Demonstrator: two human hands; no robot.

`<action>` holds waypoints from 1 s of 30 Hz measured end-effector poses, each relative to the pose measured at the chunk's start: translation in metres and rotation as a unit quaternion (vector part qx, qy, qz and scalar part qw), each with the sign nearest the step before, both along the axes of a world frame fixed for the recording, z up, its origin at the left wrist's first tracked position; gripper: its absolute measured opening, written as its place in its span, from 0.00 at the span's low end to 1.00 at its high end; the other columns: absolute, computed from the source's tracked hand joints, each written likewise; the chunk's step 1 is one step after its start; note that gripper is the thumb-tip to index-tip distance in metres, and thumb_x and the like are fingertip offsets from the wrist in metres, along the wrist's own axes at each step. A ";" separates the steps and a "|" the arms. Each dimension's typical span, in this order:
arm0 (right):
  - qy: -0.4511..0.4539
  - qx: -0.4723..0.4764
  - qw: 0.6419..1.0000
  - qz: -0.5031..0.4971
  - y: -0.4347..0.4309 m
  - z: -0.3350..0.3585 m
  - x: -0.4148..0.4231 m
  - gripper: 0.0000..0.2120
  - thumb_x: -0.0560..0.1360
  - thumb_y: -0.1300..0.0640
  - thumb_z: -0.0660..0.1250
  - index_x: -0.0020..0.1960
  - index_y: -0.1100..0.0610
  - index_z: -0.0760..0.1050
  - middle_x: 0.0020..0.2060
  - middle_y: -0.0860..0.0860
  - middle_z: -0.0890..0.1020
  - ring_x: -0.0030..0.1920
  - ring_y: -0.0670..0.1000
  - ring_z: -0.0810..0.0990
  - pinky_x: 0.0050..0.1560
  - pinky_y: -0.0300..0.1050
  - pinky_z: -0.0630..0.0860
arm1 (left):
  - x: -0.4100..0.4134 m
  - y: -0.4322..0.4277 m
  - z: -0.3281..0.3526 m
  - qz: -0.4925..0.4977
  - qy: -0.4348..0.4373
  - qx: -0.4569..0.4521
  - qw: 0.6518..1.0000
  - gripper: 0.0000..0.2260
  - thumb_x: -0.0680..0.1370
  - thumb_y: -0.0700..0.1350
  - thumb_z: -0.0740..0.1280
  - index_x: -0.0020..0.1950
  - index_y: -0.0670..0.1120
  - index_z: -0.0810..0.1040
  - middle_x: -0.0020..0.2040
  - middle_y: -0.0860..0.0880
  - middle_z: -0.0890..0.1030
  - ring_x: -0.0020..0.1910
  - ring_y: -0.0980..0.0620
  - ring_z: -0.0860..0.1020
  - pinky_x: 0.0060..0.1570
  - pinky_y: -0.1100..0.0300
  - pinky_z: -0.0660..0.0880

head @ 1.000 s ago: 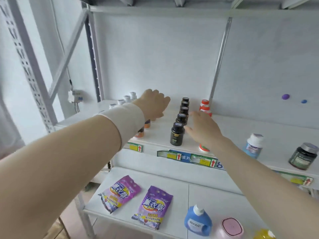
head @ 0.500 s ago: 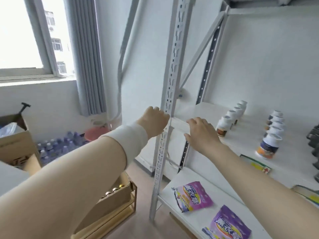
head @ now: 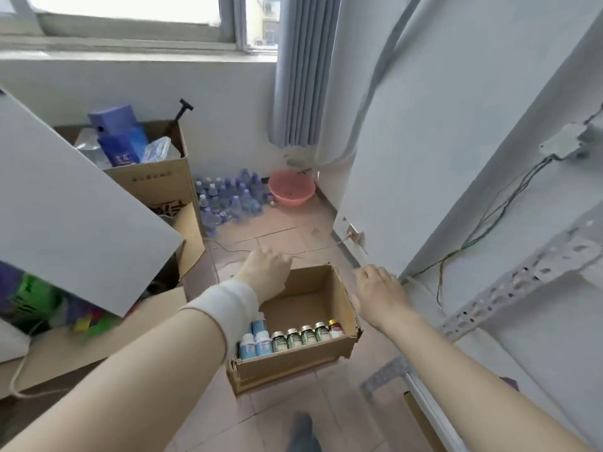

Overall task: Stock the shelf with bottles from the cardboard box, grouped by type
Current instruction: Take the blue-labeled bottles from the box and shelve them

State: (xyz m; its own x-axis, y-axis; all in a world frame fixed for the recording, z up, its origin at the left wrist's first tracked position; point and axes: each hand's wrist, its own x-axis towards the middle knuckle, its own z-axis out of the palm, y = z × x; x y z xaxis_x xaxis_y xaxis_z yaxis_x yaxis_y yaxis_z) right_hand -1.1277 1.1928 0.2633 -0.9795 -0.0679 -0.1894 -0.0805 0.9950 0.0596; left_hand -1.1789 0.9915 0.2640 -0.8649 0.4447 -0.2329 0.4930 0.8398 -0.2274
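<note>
An open cardboard box (head: pixel 347 298) sits on the tiled floor in front of me. Along its near wall stand several bottles: blue-labelled white-capped ones (head: pixel 256 342) at the left, green-labelled ones (head: pixel 300 336) in the middle, and a gold-capped one (head: pixel 335 328) at the right. My left hand (head: pixel 266 272), with a white wrist wrap, hovers over the box's far left edge, fingers curled and holding nothing. My right hand (head: pixel 378 293) hangs over the box's right wall, fingers loosely apart and empty. Only the shelf's perforated metal frame (head: pixel 522 282) shows at the right.
A taller cardboard box (head: pixel 163 177) of blue goods stands at the left behind a grey panel (head: pixel 75 210). Several water bottles (head: pixel 228 197) and a pink basin (head: pixel 291 187) lie by the wall under the window. A cable runs across the floor; my foot (head: pixel 303 432) is below.
My view swung left and down from the shelf to the floor box. Both hands left the shelf and now hang over the box, still empty.
</note>
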 end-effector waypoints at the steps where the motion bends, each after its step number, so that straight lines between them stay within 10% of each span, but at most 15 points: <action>1: -0.015 -0.006 1.000 0.010 -0.004 -0.019 -0.016 0.21 0.78 0.51 0.57 0.68 0.58 0.62 0.66 0.56 0.69 0.67 0.56 0.66 0.66 0.49 0.64 | -0.013 -0.005 -0.017 0.013 -0.016 -0.002 1.000 0.20 0.77 0.51 0.63 0.65 0.43 0.68 0.63 0.44 0.75 0.62 0.44 0.73 0.57 0.53 0.71; 18: -0.395 -0.182 0.900 -0.024 -0.085 -0.375 -0.159 0.24 0.78 0.48 0.59 0.70 0.56 0.61 0.66 0.54 0.69 0.67 0.55 0.67 0.65 0.48 0.66 | -0.121 -0.039 -0.352 0.292 -0.330 0.064 0.895 0.19 0.78 0.48 0.61 0.67 0.43 0.63 0.63 0.43 0.71 0.61 0.44 0.71 0.54 0.54 0.72; 30: -0.457 -0.319 0.802 -0.216 -0.135 -0.503 -0.195 0.27 0.72 0.47 0.69 0.63 0.62 0.69 0.58 0.57 0.78 0.57 0.56 0.77 0.48 0.44 0.73 | -0.199 -0.053 -0.474 0.149 -0.432 -0.125 0.881 0.19 0.79 0.44 0.63 0.68 0.41 0.67 0.68 0.43 0.69 0.68 0.44 0.65 0.67 0.53 0.63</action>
State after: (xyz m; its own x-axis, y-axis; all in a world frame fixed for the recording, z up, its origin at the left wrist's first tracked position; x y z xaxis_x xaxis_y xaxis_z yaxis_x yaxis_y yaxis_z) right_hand -1.3232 1.0580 -0.2397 -0.4101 -0.1280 -0.9030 0.5603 0.7458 -0.3602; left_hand -1.3777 0.9387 -0.2096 -0.3874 0.0698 -0.9192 0.3387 0.9382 -0.0716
